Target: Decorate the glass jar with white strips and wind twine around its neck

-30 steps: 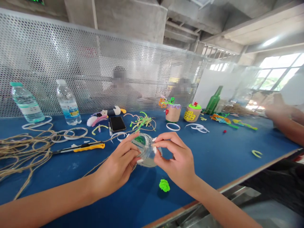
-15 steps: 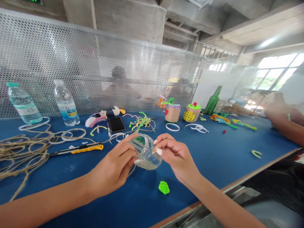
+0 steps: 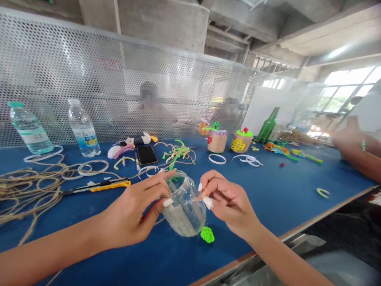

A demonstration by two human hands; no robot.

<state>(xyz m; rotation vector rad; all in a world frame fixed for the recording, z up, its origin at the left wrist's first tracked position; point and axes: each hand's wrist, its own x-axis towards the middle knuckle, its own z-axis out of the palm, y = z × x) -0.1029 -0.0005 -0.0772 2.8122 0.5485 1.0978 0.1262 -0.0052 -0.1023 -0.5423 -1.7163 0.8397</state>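
A clear glass jar [image 3: 187,216] leans over the blue table, its open mouth tipped toward the upper left. Pale strips run down its side. My left hand [image 3: 143,208] grips the jar near the rim, thumb in front and fingers behind. At the jar's right shoulder, my right hand [image 3: 228,200] has thumb and fingertips pinched together on something small and tan, too little of it showing to name. Just right of the jar's base lies a bright green fuzzy clump [image 3: 207,234].
Loose twine [image 3: 32,194] and a yellow utility knife [image 3: 110,185] lie at left. Behind are water bottles [image 3: 85,133], a phone [image 3: 146,155], two twine-wrapped decorated jars [image 3: 216,143] and a green bottle [image 3: 268,126]. Another person's arm [image 3: 357,149] rests at the far right.
The jar has dropped lower and swung more upright, showing more of its side strips. My right hand has shifted slightly right and down, still pinching.
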